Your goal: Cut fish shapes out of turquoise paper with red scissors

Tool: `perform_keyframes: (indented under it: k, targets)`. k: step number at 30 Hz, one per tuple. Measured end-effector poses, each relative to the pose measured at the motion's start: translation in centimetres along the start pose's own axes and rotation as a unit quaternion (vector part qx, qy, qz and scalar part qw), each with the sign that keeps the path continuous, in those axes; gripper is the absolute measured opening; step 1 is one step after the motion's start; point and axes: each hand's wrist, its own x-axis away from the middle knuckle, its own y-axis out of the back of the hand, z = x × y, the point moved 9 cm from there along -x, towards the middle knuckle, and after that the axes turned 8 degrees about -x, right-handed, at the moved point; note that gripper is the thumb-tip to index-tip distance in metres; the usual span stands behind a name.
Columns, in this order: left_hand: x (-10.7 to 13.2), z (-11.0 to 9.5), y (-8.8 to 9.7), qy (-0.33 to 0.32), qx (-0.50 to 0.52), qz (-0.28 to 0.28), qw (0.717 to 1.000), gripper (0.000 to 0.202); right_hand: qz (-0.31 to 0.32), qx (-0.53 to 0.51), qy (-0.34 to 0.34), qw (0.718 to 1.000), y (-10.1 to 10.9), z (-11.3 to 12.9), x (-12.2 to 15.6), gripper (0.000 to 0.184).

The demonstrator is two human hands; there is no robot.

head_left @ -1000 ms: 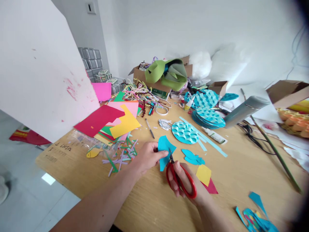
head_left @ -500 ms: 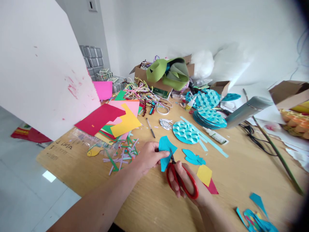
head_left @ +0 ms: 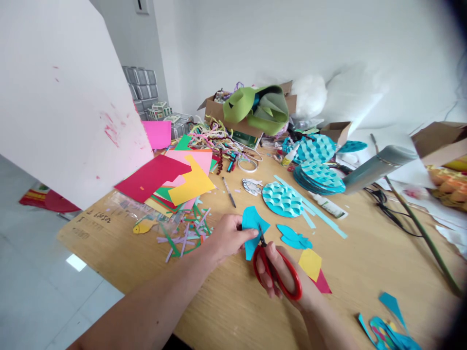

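Note:
Between the thumb and fingers of my left hand [head_left: 232, 236] is a piece of blue paper [head_left: 252, 219], held above the table. My right hand [head_left: 275, 267] grips red-handled scissors [head_left: 294, 282], and their dark blades meet the paper from its right side. A blue fish-shaped cutout [head_left: 294, 238] lies just right of the blades. Beside my right wrist are a yellow paper piece [head_left: 310, 265] and a dark red scrap [head_left: 323, 283]. A round blue disc with curled paper strips [head_left: 282, 199] rests beyond my hands.
Coloured paper sheets [head_left: 153, 177] and thin strips [head_left: 186, 233] lie to the left, near a yellow fish cutout [head_left: 143, 227]. Farther back are a pen [head_left: 229, 191], a glue bottle [head_left: 330, 206], stacked blue discs [head_left: 317, 177] and a leaning grey bottle [head_left: 379, 167]. Blue scraps [head_left: 392, 333] sit front right.
The whole view has shifted slightly. Both hands keep their grip on the blue paper and the scissors, with hardly any visible movement between them.

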Motion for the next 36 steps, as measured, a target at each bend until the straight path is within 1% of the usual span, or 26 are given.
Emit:
perform_keyframes:
  k: [5, 12, 20, 25, 29, 36]
  targets:
    - [-0.1, 0.25, 0.02, 0.005, -0.009, -0.001, 1.0, 0.026, -0.002, 0.006, -0.006, 1.0, 0.07, 0.1, 0.07, 0.063]
    - [-0.17, 0.7, -0.08, 0.027, 0.034, 0.005, 0.999, 0.028, -0.013, 0.04, 0.011, 0.999, 0.36, 0.74, 0.44, 0.062]
    - [0.03, 0.22, -0.22, 0.035, 0.043, 0.018, 0.998, 0.029, 0.019, 0.047, 0.006, 0.999, 0.36, 0.44, 0.57, 0.06]
    - [0.02, 0.2, -0.21, 0.036, 0.04, 0.025, 0.998, 0.027, 0.025, 0.07, 0.009, 0.997, 0.51, 0.73, 0.8, 0.06]
    - [0.05, 0.28, -0.13, 0.036, 0.035, 0.024, 0.998, 0.029, 0.034, 0.061, 0.008, 0.998, 0.4, 0.6, 0.69, 0.06]
    - [0.05, 0.29, -0.05, 0.036, 0.04, 0.009, 0.999, 0.03, 0.019, 0.04, 0.011, 0.999, 0.35, 0.43, 0.5, 0.061]
